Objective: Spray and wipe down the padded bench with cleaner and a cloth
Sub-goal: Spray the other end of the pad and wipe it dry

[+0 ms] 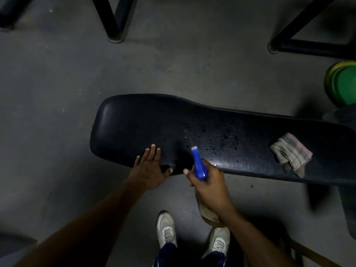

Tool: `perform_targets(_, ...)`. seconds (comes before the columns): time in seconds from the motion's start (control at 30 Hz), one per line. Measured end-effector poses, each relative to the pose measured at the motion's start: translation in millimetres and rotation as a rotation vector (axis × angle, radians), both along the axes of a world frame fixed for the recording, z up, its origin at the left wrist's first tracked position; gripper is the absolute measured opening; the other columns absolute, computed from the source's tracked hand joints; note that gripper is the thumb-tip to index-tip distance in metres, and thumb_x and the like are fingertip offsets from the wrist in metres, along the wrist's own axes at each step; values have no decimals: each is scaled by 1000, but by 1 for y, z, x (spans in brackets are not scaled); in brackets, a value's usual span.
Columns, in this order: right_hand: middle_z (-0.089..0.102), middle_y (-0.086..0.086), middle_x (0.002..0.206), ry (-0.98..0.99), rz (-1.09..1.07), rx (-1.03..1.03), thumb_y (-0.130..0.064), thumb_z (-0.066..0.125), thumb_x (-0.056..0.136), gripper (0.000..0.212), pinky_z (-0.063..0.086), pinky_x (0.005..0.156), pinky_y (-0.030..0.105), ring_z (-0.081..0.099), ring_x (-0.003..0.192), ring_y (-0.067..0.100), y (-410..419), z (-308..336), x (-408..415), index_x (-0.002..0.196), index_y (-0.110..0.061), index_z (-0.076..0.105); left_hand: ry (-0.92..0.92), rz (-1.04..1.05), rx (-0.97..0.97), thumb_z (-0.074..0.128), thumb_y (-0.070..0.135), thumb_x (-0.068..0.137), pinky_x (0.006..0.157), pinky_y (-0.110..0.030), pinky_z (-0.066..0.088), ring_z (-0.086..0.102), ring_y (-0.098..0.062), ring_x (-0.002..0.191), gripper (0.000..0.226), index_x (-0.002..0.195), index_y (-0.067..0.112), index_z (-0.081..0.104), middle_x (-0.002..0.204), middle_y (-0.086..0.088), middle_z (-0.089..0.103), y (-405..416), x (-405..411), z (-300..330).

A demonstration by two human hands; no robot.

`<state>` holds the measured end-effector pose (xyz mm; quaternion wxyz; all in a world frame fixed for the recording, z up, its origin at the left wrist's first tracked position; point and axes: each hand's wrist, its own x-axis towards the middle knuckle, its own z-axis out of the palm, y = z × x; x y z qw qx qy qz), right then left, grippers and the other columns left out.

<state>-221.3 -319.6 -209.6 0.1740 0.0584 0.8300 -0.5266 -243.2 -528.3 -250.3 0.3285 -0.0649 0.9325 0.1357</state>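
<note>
The black padded bench [146, 124] runs from the centre to the right edge, and droplets glisten on its middle. My right hand [210, 182] grips a spray bottle [199, 164] with a blue trigger head, its white nozzle aimed at the wet patch; the bottle's pale body hangs below my wrist. My left hand [149, 168] rests flat on the bench's near edge, fingers spread, holding nothing. A folded checked cloth [291, 153] lies on the pad to the right, apart from both hands.
Grey concrete floor all around. Black metal frame legs [113, 26] stand at the top centre and another frame leg [279, 43] at the top right. Green and yellow weight plates [341, 83] sit at the right edge. My white shoes [166, 230] are below the bench.
</note>
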Motion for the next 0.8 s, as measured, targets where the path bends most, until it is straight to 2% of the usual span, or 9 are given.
perform_targets(0.1, 67, 5, 70, -23, 26, -29, -53, 73, 79, 29, 56, 70, 48, 65, 68, 26, -4, -7, 10, 82, -28, 59, -17, -15, -2, 43, 67, 91, 122, -48, 1, -9, -22, 153, 94, 158, 19, -5, 166, -3, -16, -1, 0, 1)
perform_targets(0.2, 64, 8, 67, -41, 25, -21, -54, 73, 77, 30, 55, 68, 47, 64, 65, 29, 0, -11, 24, 76, -29, 57, -16, -22, -7, 42, 67, 91, 122, -47, 0, -10, -22, 153, 95, 158, 19, -6, 165, -3, -17, -1, 0, 2)
perform_targets(0.37, 62, 10, 71, -97, -12, -1, -56, 71, 78, 34, 56, 72, 54, 64, 69, 35, 27, -20, 47, 80, -25, 56, 27, -28, 2, 39, 68, 92, 121, -46, -1, -11, -22, 153, 95, 158, 18, -6, 165, -3, -17, -2, 5, -1)
perform_targets(0.47, 62, 9, 71, -134, 2, 65, -63, 67, 76, 35, 57, 75, 54, 67, 69, 30, 50, -25, 58, 77, -30, 53, 46, -20, -4, 39, 68, 92, 122, -46, 0, -11, -22, 153, 94, 158, 18, -6, 165, -3, -17, -1, 8, -4)
perform_targets(0.57, 65, 7, 74, -149, 40, 127, -66, 67, 77, 39, 58, 75, 53, 68, 69, 24, 68, -29, 63, 83, -29, 56, 59, 0, -1, 39, 67, 93, 122, -46, 0, -13, -21, 152, 93, 158, 17, -6, 165, -3, -17, 2, 11, -4)
perform_targets(0.7, 64, -2, 69, -125, 168, 165, -61, 69, 81, 33, 58, 68, 42, 63, 62, 13, 73, -28, 63, 87, -33, 54, 91, 58, 31, 39, 62, 95, 121, -44, -2, -12, -18, 153, 87, 159, 18, -2, 165, 0, -16, 6, 13, 1)
perform_targets(0.8, 55, -10, 62, -97, 288, 192, -50, 74, 88, 27, 49, 62, 27, 54, 56, 6, 58, -25, 60, 83, -38, 50, 99, 80, 56, 40, 60, 96, 121, -43, -3, -11, -18, 153, 84, 159, 20, 0, 166, 0, -15, 3, 17, 4)
